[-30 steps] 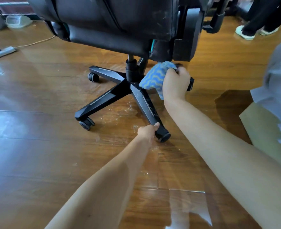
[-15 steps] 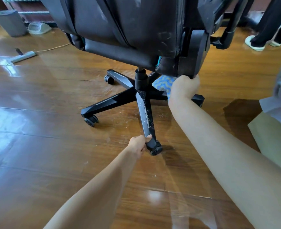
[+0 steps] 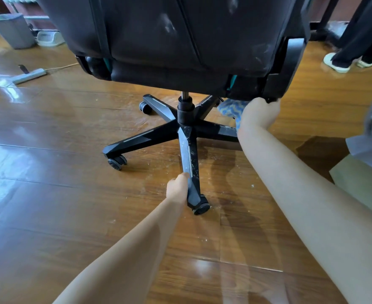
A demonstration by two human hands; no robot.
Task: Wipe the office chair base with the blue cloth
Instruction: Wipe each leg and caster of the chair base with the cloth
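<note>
Chair base (image 3: pixel 186 130) – five legs, three castors visible | left hand (image 3: pixel 177 189) grips near leg | right hand (image 3: pixel 258 114) clutches one blue cloth (image 3: pixel 230 108) (mostly hidden)

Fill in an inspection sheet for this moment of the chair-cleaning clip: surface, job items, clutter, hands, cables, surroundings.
Surface: glossy wooden floor, pale specks around the chair.
Job's things: black chair base, near leg speckled with white marks; blue cloth bunched under the seat's right side.
Clutter: grey bin, pale tray, power strip.
Hands: left hand grips the near leg above its caster; right hand holds the cloth.
Cables: thin cord runs from the power strip.
Surroundings: another person's feet at far right.
</note>
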